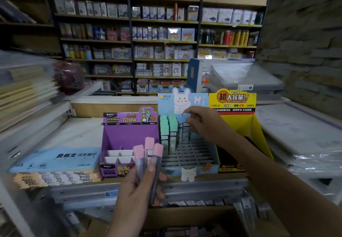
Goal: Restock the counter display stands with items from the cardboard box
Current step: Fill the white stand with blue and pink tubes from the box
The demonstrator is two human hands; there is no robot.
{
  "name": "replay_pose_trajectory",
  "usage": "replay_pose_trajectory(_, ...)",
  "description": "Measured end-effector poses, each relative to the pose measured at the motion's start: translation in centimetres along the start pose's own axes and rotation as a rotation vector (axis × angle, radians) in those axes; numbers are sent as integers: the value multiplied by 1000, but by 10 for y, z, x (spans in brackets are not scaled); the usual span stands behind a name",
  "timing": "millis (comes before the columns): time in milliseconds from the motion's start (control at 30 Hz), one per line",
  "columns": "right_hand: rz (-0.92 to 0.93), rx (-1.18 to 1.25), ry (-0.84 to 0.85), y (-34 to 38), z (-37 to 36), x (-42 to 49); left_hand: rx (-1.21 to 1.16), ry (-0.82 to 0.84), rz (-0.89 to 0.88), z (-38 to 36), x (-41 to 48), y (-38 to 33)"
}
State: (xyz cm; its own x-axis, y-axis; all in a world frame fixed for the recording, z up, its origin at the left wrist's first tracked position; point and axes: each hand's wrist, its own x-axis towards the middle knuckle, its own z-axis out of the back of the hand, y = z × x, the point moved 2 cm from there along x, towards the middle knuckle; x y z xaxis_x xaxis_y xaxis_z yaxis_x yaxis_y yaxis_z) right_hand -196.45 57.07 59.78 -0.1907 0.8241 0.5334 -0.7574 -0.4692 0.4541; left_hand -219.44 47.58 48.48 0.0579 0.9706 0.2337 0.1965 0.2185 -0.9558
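My left hand (140, 186) grips three pink-capped lead tubes (149, 155) upright in front of the counter. My right hand (203, 122) reaches over the blue rabbit display stand (187, 153) and pinches a blue-capped tube (186, 125) standing in its back row, beside several green-capped tubes (167, 131). Most of the stand's grid slots hold nothing. To its left the purple display stand (127, 140) shows bare white dividers. On its right is the yellow display stand (238, 123), partly hidden by my right arm. The cardboard box (194, 222) sits at the bottom, with more tubes inside.
Stacks of blue loose-leaf paper packs (55, 159) lie left of the stands. Wrapped paper stacks (299, 135) fill the right side. A metal shelf rail (185, 188) runs along the counter front. Stocked stationery shelves (161, 51) line the back wall.
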Motion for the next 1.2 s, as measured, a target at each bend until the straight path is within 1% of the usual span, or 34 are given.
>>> replay_pose_trajectory(133, 18, 10, 42, 5, -6, 5, -20, 7, 2, 0, 2, -1)
replay_pose_trajectory(300, 49, -8, 10, 9, -13, 0, -37, 25, 15, 2, 3, -1)
replay_pose_trajectory(433, 21, -16, 28, 7, -20, -3, -54, 21, 9, 3, 5, -2)
replay_pose_trajectory(533, -24, -23, -1, 5, -21, -4, -82, 15, 18, 2, 6, -1)
replay_pose_trajectory(700, -48, -37, -20, 5, -17, -7, -126, 41, 39, 2, 7, -2)
replay_pose_trajectory(800, -63, -75, -82, 10, -9, -12, -159, 54, 52, 1, 7, -4)
replay_pose_trajectory(867, -105, -28, -106, 18, -4, -19, -166, 59, 58, 0, 8, -5)
replay_pose_trajectory(900, -132, 34, -90, 23, -3, -24, -167, 63, 58, -1, 8, -4)
replay_pose_trajectory(1033, -247, 376, 99, 50, -13, -47, -170, 80, 49, -8, 8, -3)
replay_pose_trajectory(1100, -275, 454, 182, 61, -17, -54, -160, 91, 50, -12, 8, -2)
replay_pose_trajectory(1200, -291, 490, 220, 68, -22, -60, -144, 111, 34, -16, 8, -1)
